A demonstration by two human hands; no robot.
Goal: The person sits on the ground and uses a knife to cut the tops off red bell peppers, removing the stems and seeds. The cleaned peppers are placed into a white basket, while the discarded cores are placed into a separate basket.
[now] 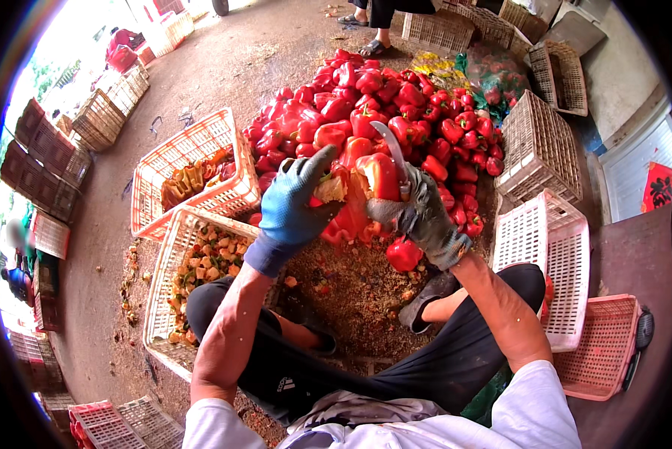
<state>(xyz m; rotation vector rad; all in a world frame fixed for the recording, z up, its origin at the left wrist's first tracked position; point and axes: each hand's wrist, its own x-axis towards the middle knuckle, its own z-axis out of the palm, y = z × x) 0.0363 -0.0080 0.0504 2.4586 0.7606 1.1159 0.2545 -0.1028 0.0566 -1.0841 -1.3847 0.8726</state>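
My left hand (292, 202), in a blue coated glove, has a pale seedy pepper core (332, 189) between thumb and fingers. In my right hand (428, 216), gloved in grey, are a knife with a curved blade (391, 143) and a cut red bell pepper (382, 175), its pale inside facing left. The blade points up and away from me, behind the pepper. Just beyond both hands rises a large heap of red bell peppers (364, 84). A single red pepper (404, 254) lies below my right hand on the seed-strewn ground.
At left, an orange-white crate (195, 205) holds cut pepper pieces; a nearer crate (159, 292) holds cores. White crates (571, 269) and a pink crate (599, 348) stand right. Behind the heap are a green mesh sack (495, 70) and a person's sandalled feet (375, 46).
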